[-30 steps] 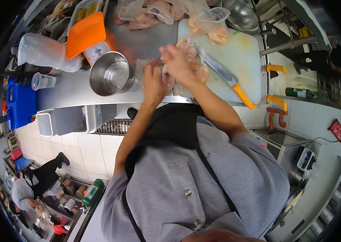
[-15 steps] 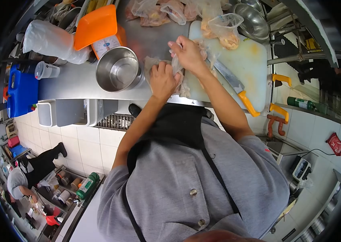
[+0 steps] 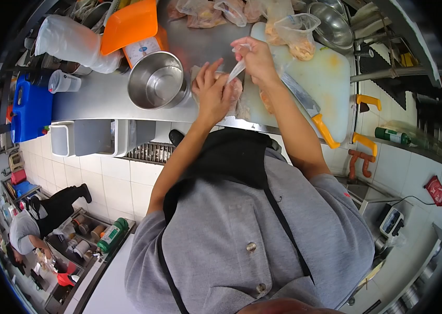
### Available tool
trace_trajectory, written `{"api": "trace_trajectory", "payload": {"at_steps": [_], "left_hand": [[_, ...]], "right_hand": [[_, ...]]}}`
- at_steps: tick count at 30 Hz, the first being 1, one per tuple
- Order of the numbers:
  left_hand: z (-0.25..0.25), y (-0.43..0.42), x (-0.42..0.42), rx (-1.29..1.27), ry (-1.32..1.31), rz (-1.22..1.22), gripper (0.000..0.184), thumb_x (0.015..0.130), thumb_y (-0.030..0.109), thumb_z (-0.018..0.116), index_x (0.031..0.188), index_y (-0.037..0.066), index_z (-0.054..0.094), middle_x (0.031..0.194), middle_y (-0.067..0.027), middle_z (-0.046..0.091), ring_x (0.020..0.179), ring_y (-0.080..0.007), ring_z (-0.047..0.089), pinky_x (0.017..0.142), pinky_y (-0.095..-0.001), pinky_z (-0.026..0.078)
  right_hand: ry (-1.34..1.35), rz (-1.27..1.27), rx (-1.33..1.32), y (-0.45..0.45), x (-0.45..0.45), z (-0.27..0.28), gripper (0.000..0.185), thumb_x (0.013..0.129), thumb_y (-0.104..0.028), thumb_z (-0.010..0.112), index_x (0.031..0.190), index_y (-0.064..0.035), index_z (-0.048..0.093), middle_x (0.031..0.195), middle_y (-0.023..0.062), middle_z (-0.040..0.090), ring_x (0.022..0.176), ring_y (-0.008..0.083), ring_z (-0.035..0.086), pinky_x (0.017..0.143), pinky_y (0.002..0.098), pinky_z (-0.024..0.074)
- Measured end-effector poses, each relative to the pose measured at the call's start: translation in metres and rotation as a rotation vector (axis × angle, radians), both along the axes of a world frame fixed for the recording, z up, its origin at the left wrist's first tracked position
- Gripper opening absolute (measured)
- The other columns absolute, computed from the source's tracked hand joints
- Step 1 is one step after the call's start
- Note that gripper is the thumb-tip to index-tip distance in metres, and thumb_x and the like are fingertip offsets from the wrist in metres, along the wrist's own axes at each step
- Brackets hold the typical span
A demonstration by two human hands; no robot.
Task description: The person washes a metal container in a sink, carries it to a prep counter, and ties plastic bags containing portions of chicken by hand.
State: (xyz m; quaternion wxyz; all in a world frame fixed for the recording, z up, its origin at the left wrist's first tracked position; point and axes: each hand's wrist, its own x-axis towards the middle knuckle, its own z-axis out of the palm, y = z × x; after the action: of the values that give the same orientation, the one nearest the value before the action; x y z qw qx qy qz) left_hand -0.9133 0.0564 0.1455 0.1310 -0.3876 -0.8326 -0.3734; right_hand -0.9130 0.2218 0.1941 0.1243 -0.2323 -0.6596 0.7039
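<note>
The clear plastic bag of pinkish meat [image 3: 236,72] lies on the grey metal tabletop [image 3: 100,107], its filled body low beneath and between the hands, partly covered by the left. Its long axis runs along the narrow, stretched neck, slanting away from the person and to the right, so the mouth end points up toward the right hand while the meat sits nearer the body.

The right hand [image 3: 258,60] is curled nearly closed, pinching the bag's neck near its mouth. The left hand [image 3: 212,97] rests palm down on the bag with fingers partly spread; whether its thumb and forefinger grip the base of the neck, I cannot tell.

Left of the left hand stands a round silver steel pot [image 3: 157,78], near but apart. A yellow-handled knife [image 3: 325,130] rests on the white cutting board [image 3: 325,73], beyond the right forearm.
</note>
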Motion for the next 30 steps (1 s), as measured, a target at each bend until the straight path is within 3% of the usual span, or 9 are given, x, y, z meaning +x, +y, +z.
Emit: {"api": "trace_trajectory", "payload": {"at_steps": [7,14,16,17,18,22,25,29,30], "left_hand": [[-0.030,0.004,-0.012,-0.068,0.066,-0.052,0.025,0.087,0.017,0.061,0.109,0.005,0.059,0.122,-0.0103,0.054,0.109,-0.0362,0.048,0.091,-0.0516,0.037],[-0.036,0.003,-0.010,-0.104,0.040,-0.030,0.025,0.086,0.016,0.061,0.109,0.005,0.061,0.118,-0.0133,0.054,0.104,-0.0363,0.048,0.088,-0.0523,0.039],[-0.034,-0.003,-0.019,-0.042,0.000,-0.138,0.024,0.084,0.016,0.064,0.106,0.007,0.063,0.117,-0.0137,0.053,0.103,-0.0359,0.048,0.088,-0.0522,0.039],[-0.024,-0.005,-0.025,0.025,-0.043,-0.234,0.022,0.082,0.016,0.066,0.103,0.008,0.065,0.116,-0.0142,0.053,0.102,-0.0355,0.047,0.088,-0.0521,0.039],[-0.015,-0.010,-0.027,0.023,-0.040,-0.241,0.022,0.082,0.016,0.066,0.103,0.008,0.065,0.116,-0.0142,0.053,0.102,-0.0355,0.047,0.088,-0.0521,0.039],[0.067,-0.019,-0.027,-0.197,0.248,-0.260,0.022,0.074,0.016,0.073,0.096,0.011,0.070,0.110,-0.0077,0.057,0.097,-0.0290,0.053,0.082,-0.0393,0.046],[0.100,-0.016,-0.027,-0.203,0.343,-0.189,0.022,0.071,0.011,0.074,0.093,0.012,0.073,0.106,-0.0019,0.061,0.088,-0.0233,0.059,0.071,-0.0299,0.050],[0.119,-0.011,-0.007,0.301,0.157,-0.216,0.023,0.076,-0.005,0.067,0.095,0.007,0.071,0.097,-0.0056,0.064,0.080,-0.0227,0.065,0.066,-0.0343,0.054],[0.123,-0.015,0.003,0.408,-0.341,-0.176,0.019,0.080,-0.005,0.065,0.095,0.005,0.070,0.098,-0.0052,0.064,0.082,-0.0197,0.065,0.067,-0.0344,0.055]], "right_hand": [[-0.152,0.065,0.023,0.012,-0.008,-0.016,0.018,0.094,-0.007,0.058,0.109,-0.0021,0.068,0.079,0.0050,0.064,0.053,0.0068,0.047,0.041,0.0254,0.0310],[0.560,0.278,1.585,-0.005,0.022,0.033,0.045,0.083,-0.014,0.069,0.127,-0.0086,0.062,0.100,0.0147,0.069,0.091,0.0314,0.063,0.082,0.0432,0.0499],[0.620,0.487,1.684,-0.005,0.027,0.025,0.043,0.081,-0.016,0.069,0.124,-0.0088,0.063,0.101,0.0148,0.069,0.095,0.0355,0.061,0.087,0.0458,0.0478],[0.172,0.739,1.665,0.003,0.024,0.021,0.037,0.086,-0.021,0.066,0.121,-0.0076,0.062,0.101,0.0133,0.068,0.095,0.0336,0.063,0.092,0.0454,0.0465],[-0.283,0.967,1.577,0.011,0.025,0.017,0.033,0.091,-0.025,0.062,0.118,-0.0065,0.061,0.102,0.0117,0.067,0.096,0.0318,0.064,0.097,0.0450,0.0453],[-0.058,1.170,0.909,0.047,0.056,0.025,0.025,0.098,-0.028,0.055,0.105,-0.0047,0.061,0.095,0.0103,0.065,0.087,0.0268,0.063,0.087,0.0451,0.0486],[-0.088,0.714,-0.155,0.030,0.086,0.037,0.026,0.100,-0.031,0.054,0.100,-0.0058,0.060,0.090,0.0056,0.062,0.081,0.0201,0.060,0.078,0.0414,0.0496],[0.200,0.703,-0.848,-0.042,0.083,-0.010,0.024,0.096,-0.027,0.059,0.103,-0.0042,0.063,0.092,0.0041,0.064,0.084,0.0171,0.060,0.078,0.0371,0.0497],[0.264,0.758,-0.875,-0.046,0.073,-0.022,0.024,0.095,-0.027,0.061,0.103,-0.0038,0.064,0.093,0.0037,0.065,0.085,0.0164,0.060,0.078,0.0360,0.0497]]}}
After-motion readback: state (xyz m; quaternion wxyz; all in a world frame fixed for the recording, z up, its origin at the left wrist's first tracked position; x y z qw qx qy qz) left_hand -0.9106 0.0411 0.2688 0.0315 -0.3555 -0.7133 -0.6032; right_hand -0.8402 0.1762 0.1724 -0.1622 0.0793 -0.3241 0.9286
